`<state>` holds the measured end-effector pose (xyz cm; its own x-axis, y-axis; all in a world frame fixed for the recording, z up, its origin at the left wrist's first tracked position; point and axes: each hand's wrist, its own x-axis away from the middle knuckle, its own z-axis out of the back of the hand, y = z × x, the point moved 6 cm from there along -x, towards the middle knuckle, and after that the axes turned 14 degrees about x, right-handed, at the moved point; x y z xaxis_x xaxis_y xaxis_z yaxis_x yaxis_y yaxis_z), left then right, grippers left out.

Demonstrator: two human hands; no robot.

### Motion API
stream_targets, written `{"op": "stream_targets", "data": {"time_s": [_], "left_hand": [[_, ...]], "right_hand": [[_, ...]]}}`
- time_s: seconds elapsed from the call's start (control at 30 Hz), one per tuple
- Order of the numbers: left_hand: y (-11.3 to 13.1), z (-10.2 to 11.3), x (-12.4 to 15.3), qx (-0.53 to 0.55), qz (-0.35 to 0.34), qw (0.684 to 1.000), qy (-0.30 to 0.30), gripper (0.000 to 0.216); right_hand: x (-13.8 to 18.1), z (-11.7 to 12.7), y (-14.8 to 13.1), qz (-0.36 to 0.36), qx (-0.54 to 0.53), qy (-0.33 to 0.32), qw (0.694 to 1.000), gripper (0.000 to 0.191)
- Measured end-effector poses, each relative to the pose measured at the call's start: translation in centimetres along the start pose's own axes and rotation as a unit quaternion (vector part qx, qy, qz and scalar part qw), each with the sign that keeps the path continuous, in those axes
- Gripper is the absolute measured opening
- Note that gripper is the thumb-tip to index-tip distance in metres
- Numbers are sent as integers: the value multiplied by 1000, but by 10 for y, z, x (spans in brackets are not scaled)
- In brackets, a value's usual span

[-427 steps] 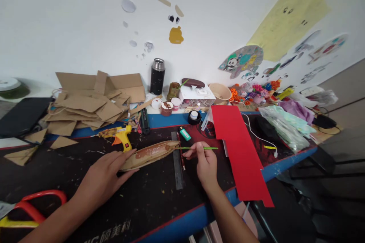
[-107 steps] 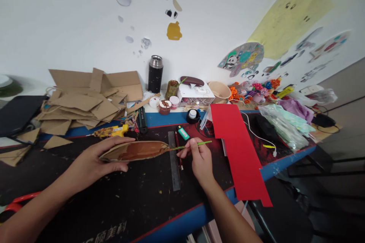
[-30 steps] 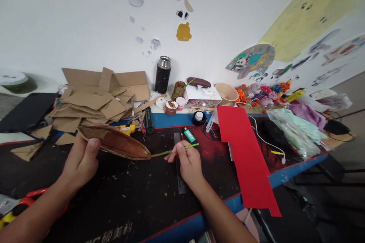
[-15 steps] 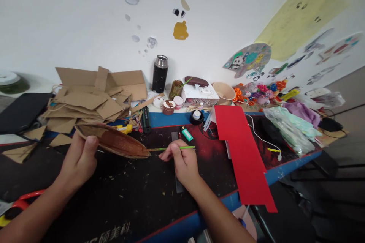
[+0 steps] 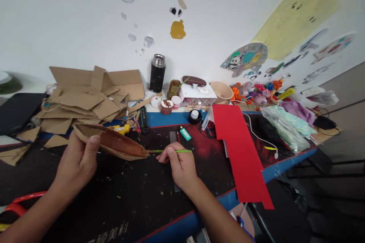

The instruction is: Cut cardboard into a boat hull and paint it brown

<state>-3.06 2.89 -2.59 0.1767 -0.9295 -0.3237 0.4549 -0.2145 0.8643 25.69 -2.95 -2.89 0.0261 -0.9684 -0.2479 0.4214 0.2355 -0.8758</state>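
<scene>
Left fingers clasp end of cardboard shell; right fingers pinch brush at opposite tip.

White "硕美科" lettering on black mat

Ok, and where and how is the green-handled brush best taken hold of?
Probably a light pinch on the brush's green handle, coming from the right, as the right hand does. The shaft is thin and roughly level, and its brown left end meets the pointed tip of the boat-shaped piece in the left hand.
</scene>
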Motion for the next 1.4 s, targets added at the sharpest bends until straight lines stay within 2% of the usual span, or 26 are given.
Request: {"op": "stream_targets", "data": {"time_s": [0.27, 0.43, 0.87, 1.03, 1.27, 1.4], "left_hand": [[-5, 2, 2, -7, 37, 999, 8, 61], [-5, 2, 1, -4, 40, 999, 8, 55], [-5, -2, 4, 6, 49, 999, -4, 66], [-5, -2, 6, 23, 38, 999, -4, 68], [-5, -2, 5, 16, 42, 999, 1, 58], [-5, -4, 5, 22, 42, 999, -6, 61]], "right_hand": [[5, 9, 9, -38, 29, 2, 999, 56], [5, 6, 3, -39, 4, 4, 999, 56], [-25, -22, -20, 27, 21, -13, 999, 54], [-28, -27, -24, 27, 22, -22, 999, 57], [-11, -5, 0, -35, 22, -9, 999, 56], [-5, 3, 1, -44, 34, -7, 998, 57]]}}
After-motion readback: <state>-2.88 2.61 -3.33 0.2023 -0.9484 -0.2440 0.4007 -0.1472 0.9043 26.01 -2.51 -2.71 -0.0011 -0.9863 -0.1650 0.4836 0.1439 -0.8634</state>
